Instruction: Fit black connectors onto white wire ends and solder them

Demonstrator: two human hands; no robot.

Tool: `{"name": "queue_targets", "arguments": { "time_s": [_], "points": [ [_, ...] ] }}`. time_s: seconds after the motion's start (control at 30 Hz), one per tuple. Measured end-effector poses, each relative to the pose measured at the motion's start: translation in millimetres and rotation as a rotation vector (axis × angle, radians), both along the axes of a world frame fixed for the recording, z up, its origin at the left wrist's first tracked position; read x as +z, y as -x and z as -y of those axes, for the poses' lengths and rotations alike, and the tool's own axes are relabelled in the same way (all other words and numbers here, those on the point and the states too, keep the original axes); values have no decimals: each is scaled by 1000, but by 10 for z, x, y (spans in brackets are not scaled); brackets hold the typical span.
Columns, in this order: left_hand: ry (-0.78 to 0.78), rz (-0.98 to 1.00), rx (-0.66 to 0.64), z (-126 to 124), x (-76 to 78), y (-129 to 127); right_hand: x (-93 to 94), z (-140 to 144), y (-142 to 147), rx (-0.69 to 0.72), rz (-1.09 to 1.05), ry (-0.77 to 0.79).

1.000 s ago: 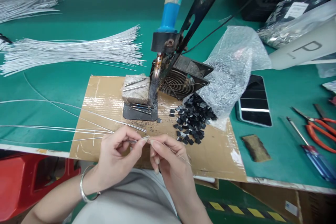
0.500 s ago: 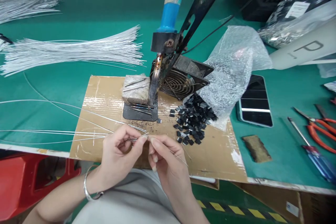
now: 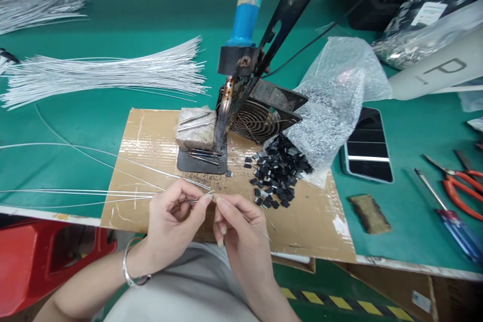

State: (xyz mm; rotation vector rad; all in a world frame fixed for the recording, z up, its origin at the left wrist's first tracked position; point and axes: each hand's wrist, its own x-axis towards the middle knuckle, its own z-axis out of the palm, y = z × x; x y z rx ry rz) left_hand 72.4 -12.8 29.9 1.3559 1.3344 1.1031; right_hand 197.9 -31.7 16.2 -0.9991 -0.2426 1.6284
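Low in the frame's centre, the left hand (image 3: 171,216) and right hand (image 3: 237,224) meet fingertip to fingertip, each pinching thin wires (image 3: 94,192) that trail left over the cardboard (image 3: 151,136), close below the mounted iron (image 3: 241,35), with the black chips (image 3: 277,173) within easy reach.

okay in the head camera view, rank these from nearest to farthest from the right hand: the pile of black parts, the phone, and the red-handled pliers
1. Pile of black parts, just up and right of the right hand, on the cardboard.
2. Phone, farther right on the green mat.
3. Red-handled pliers, at the far right edge.
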Motion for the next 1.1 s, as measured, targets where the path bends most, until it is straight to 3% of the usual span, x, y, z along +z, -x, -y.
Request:
{"name": "queue_targets", "arguments": {
  "time_s": [0.13, 0.37, 0.7, 1.1],
  "points": [
    [-17, 50, -1, -8, 27, -31, -4, 5, 58, -52, -29, 15],
    [87, 187, -19, -29, 72, -46, -9, 22, 110, -72, -30, -13],
    [54, 1, -59, -93, 144, 74, -10, 10, -38, -9, 62, -29],
    [98, -5, -110, -50, 96, 110, -17, 15, -78, -21, 200, -17]
  ]
}}
